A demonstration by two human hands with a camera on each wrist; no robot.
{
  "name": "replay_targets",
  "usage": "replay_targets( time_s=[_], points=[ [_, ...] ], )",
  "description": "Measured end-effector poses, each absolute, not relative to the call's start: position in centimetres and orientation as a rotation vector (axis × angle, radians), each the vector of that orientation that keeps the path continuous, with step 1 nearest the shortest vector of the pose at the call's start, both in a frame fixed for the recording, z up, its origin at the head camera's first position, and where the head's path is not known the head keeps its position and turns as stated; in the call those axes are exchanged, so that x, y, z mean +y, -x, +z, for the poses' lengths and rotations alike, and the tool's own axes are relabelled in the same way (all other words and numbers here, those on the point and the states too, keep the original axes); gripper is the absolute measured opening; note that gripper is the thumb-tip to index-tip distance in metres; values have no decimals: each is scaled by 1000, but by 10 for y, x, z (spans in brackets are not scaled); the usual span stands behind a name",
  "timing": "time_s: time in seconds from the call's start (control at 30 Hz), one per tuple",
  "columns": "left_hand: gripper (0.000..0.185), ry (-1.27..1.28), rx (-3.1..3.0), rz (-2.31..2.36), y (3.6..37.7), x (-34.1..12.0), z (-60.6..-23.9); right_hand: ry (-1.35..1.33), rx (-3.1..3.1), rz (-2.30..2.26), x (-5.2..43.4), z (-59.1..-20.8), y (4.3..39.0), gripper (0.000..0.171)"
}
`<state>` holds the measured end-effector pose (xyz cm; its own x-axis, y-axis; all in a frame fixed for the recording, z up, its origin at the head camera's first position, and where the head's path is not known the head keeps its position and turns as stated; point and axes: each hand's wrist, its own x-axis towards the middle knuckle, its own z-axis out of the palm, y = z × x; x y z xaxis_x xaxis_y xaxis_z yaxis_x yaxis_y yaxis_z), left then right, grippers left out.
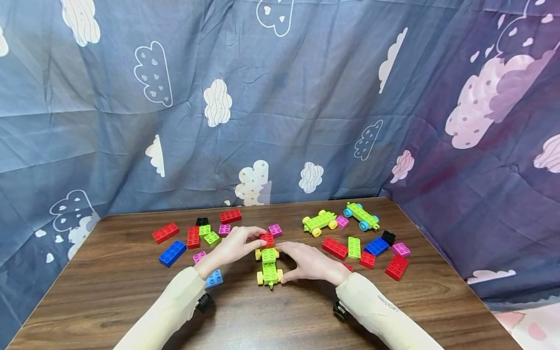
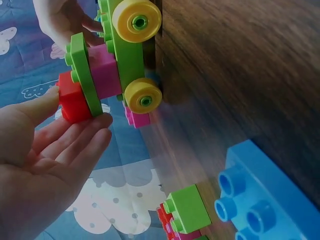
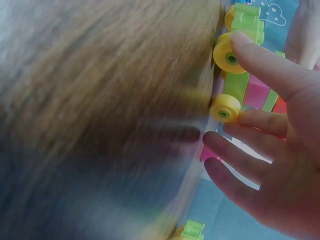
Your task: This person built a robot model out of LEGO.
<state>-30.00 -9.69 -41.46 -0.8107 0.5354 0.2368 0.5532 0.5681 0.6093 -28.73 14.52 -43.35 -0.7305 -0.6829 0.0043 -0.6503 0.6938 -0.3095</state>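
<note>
A green toy car base (image 1: 270, 275) with yellow wheels stands lengthwise on the table between both hands. Stacked on its far half are a pink brick (image 2: 104, 71), a thin green plate (image 2: 84, 75) and a red brick (image 1: 267, 240) on top. My left hand (image 1: 235, 247) holds the red brick, thumb on its studded top and fingers along its far side. At the car's right side, my right hand (image 1: 311, 262) grips the base, thumb on the near wheel (image 3: 229, 54) and fingers against the far wheel (image 3: 225, 108).
A light blue brick (image 1: 214, 279) lies below my left wrist. Loose red, blue, green, pink and black bricks spread left and right. Two more car bases, one yellow-wheeled (image 1: 320, 222) and one blue-wheeled (image 1: 361, 217), stand at the back right. A patterned cloth (image 1: 280, 121) hangs behind the table.
</note>
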Motion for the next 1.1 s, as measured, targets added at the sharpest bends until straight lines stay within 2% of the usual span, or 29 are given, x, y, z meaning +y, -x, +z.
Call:
replay_targets(
  time_s=[1.1],
  points=[
    [24, 1053, -2634, -806, 296, -91, -413, 1145, 2792, -439, 144, -433, 287, 80]
  ],
)
